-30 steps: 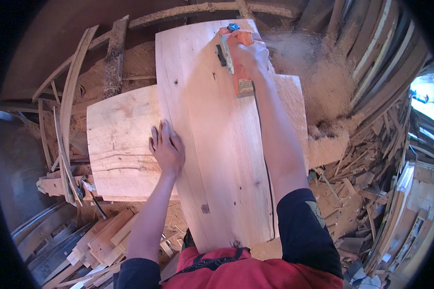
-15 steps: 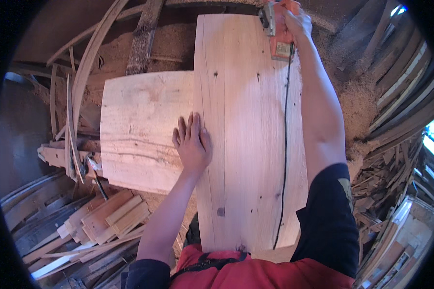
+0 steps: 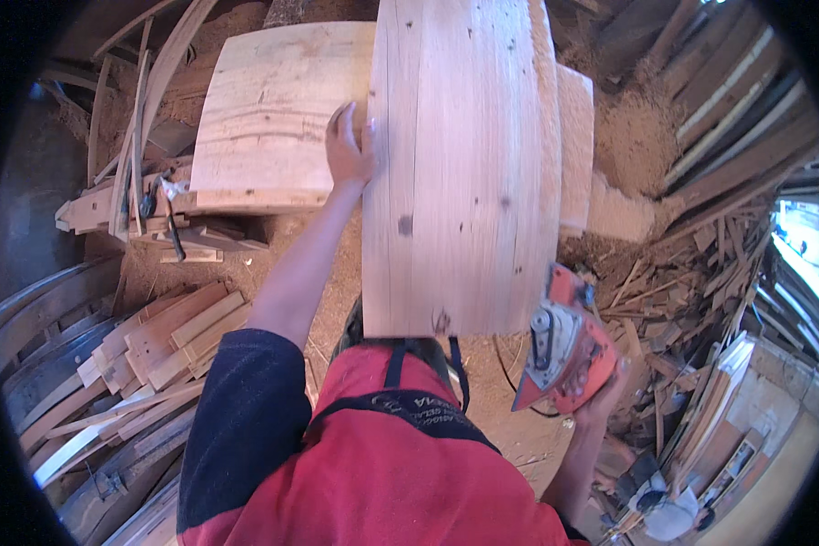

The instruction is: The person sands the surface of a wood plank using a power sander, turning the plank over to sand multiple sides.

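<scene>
Head camera, looking down over my red apron. My right hand (image 3: 601, 393) has its grip closed around an orange electric hand planer (image 3: 560, 350), held low beside my right hip, tilted with its sole facing inward and off the wood. Its dark cord (image 3: 510, 378) loops down by my waist. I judge the planer compact but weighty, hard-bodied, best held by its top handle, as I hold it.

My left hand (image 3: 348, 146) lies flat, fingers spread and pointing away from me, its grip holding nothing, only pressing on the left edge of a long pale plank (image 3: 469, 164). The plank runs straight away from my waist, its near end just above my apron and just left of the planer. It looks stiff, heavy and smooth-faced, with a few dark knots; I judge it best taken by its long edges, since the flat face offers no purchase.

Under the plank's far left lies a wider, squarer board (image 3: 273, 109), forming the bench surface beneath my left hand. A second board edge (image 3: 575, 146) shows to the plank's right. Sawdust (image 3: 637, 136) is heaped beyond it on the right. Offcuts and short planks (image 3: 155, 341) are stacked on the floor to my left, and thin strips (image 3: 692, 273) are scattered to my right.
</scene>
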`<action>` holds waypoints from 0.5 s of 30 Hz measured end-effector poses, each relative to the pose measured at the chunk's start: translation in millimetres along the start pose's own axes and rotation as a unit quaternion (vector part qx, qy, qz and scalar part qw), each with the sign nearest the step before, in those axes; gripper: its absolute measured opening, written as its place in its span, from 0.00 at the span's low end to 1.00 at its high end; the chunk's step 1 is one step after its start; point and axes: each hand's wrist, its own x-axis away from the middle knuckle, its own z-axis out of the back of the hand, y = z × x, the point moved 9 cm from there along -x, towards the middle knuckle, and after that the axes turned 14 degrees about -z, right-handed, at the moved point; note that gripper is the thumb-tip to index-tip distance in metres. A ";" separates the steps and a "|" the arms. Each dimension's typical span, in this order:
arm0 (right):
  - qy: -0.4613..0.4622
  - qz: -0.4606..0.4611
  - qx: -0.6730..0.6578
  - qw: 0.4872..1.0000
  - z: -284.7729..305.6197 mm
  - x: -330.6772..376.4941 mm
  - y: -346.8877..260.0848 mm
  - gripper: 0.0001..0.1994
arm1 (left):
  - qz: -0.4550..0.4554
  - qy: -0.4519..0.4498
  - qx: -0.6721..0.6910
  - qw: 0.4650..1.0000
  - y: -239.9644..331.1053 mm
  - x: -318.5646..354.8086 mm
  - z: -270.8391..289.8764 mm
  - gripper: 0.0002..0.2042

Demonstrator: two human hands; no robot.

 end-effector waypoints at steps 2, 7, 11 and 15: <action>0.068 0.075 0.014 0.995 89.1 37.0 44.4 0.24 | 0.031 0.008 -0.035 0.999 17.3 68.3 43.2 0.27; 0.245 0.094 0.046 0.964 230.7 102.5 181.5 0.31 | 0.461 -0.203 0.182 0.845 6.4 292.6 53.0 0.33; 0.362 0.033 -0.052 0.930 345.7 122.5 314.7 0.25 | 0.502 -0.226 0.412 0.726 57.5 341.4 28.7 0.33; 0.303 0.048 -0.169 0.937 397.1 110.9 434.9 0.22 | 0.468 -0.173 0.444 0.744 61.5 334.7 34.9 0.30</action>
